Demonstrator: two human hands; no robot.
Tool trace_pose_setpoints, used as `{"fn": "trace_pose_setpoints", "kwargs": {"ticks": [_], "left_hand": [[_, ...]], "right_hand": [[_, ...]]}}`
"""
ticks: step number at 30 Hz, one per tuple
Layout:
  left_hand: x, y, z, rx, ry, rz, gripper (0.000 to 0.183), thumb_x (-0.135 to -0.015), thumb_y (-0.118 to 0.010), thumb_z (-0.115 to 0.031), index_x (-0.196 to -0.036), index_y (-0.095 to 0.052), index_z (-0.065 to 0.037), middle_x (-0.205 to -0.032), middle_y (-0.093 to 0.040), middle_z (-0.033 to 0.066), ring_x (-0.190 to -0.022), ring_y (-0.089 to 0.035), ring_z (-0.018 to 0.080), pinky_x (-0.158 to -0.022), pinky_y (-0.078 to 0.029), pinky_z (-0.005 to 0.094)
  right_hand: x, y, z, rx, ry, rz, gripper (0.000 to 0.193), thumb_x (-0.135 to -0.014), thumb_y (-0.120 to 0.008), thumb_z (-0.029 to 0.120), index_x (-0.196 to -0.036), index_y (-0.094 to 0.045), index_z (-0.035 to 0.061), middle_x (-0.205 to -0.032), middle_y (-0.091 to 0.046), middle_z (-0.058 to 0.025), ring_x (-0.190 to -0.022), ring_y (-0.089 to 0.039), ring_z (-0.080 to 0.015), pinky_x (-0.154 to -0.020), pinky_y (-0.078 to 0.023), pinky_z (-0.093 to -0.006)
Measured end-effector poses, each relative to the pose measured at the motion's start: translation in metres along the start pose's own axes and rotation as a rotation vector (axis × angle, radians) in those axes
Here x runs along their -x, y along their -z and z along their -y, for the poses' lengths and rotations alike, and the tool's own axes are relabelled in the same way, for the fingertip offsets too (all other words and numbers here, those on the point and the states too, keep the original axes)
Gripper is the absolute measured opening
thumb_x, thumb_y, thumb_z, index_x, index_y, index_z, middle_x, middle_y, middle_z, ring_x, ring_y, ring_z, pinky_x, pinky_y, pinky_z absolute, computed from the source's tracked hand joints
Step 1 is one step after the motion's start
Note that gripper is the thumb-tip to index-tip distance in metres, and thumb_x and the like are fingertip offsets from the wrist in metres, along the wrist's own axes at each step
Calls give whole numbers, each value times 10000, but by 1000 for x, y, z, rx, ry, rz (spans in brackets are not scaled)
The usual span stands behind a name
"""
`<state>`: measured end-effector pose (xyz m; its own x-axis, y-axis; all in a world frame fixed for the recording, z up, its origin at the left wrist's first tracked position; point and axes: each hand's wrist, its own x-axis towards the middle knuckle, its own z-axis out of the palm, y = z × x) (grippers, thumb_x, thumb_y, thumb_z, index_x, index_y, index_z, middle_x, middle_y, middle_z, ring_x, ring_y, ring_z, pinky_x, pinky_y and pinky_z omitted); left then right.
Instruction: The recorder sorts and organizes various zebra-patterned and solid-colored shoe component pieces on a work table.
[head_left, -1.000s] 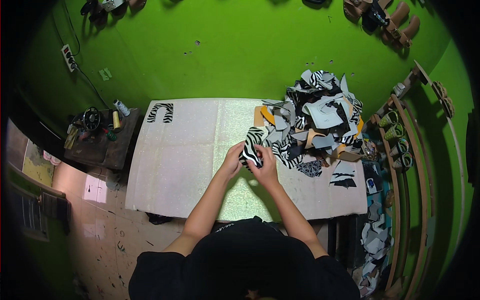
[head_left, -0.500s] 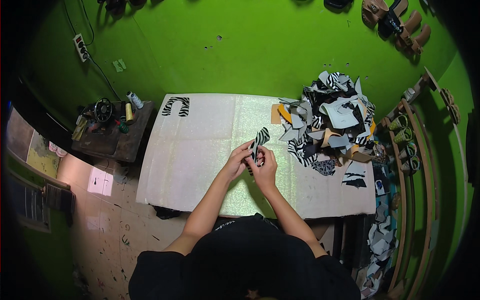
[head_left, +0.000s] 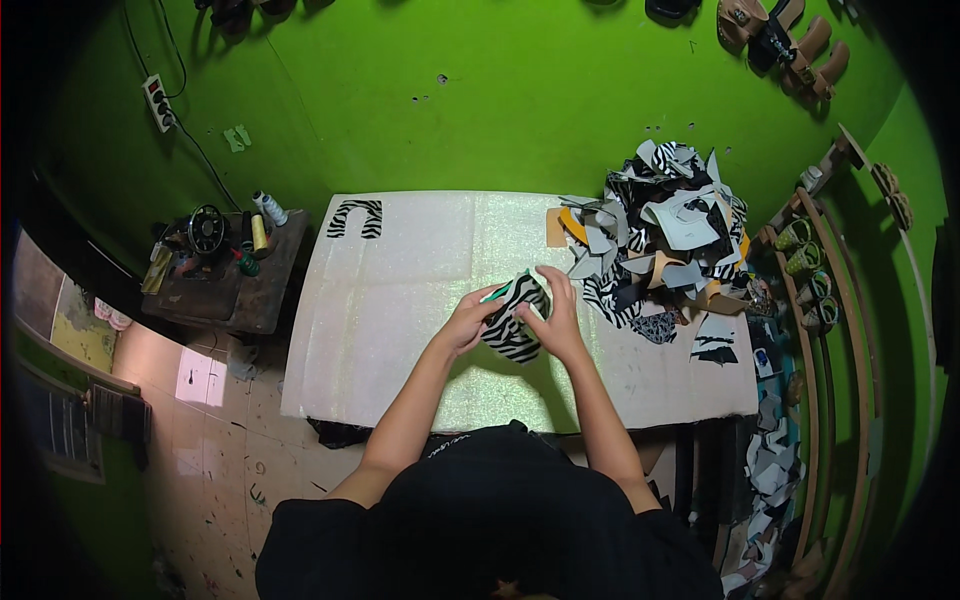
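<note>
A zebra-striped piece (head_left: 516, 340) is held over the middle of the pale surface (head_left: 370, 330). The left hand (head_left: 465, 324) pinches its left edge, beside a green sliver (head_left: 495, 294); the right hand (head_left: 561, 325) grips its right side between thumb and fingers. Far right sits a scrap heap (head_left: 672, 222), far left a striped cutout (head_left: 372, 218). The black shirt (head_left: 490, 510) bears white lettering, too small to read

Scraps (head_left: 665, 225) piled on the table's (head_left: 380, 330) far right corner!
Far left corner, a cut piece (head_left: 371, 205); before the pile, by the right edge, offcuts (head_left: 716, 342); over the middle, a held piece (head_left: 510, 340) between left hand (head_left: 468, 322) and right hand (head_left: 557, 325); off the left edge, spools (head_left: 260, 236) on a bench (head_left: 225, 305); off the right, shoes (head_left: 804, 260) on a rack (head_left: 860, 400).
</note>
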<state>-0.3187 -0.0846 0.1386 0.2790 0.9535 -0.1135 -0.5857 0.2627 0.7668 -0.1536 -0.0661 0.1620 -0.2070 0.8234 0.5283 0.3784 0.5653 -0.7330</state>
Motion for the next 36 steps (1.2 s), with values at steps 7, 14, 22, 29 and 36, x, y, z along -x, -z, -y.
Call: {"fn": "trace_pose_setpoints", "kwargs": {"ticks": [7,14,22,29,36], "left_hand": [[1,5,-10,29,49,58,357,-866,-417,-71,-1192,-375,68,-1043,-549,179,-933,-574,215,-794,-488,296],[3,15,-16,299,10,231,476,-886,-357,-228,-1245,-288,77,-1178,-460,218,-1059,-499,293,-868,-440,354],[11,8,-28,156,-68,146,496,-809,-508,-79,-1242,-308,57,-1085,-525,159,-923,-565,190,-795,-485,296],[18,13,-30,151,-32,129,444,-817,-476,-36,-1231,-329,33,-978,-554,119,-805,-600,201,-717,-526,339],[30,13,-40,186,27,162,494,-798,-470,-6,-1261,-303,-41,-910,-528,103,-728,-592,207,-717,-526,368]], "right_hand": [[-18,18,-4,-10,-104,288,518,-615,-703,151,-1081,-507,38,-993,-541,-127,-844,-548,-258,-718,-451,-316],[-25,14,3,-118,-262,166,543,-614,-706,124,-1099,-484,29,-917,-565,-136,-745,-561,-183,-630,-470,-286],[-18,-2,-9,-127,-321,161,543,-597,-726,132,-1064,-471,22,-838,-544,-106,-741,-546,-197,-643,-463,-300],[-12,-15,-28,-348,-335,264,611,-655,-694,133,-1166,-379,22,-1064,-478,-114,-939,-501,-208,-763,-452,-314],[-13,-25,-37,-633,-479,388,322,-753,-608,56,-1040,-485,-26,-807,-575,-17,-672,-517,-53,-591,-416,-187]]}}
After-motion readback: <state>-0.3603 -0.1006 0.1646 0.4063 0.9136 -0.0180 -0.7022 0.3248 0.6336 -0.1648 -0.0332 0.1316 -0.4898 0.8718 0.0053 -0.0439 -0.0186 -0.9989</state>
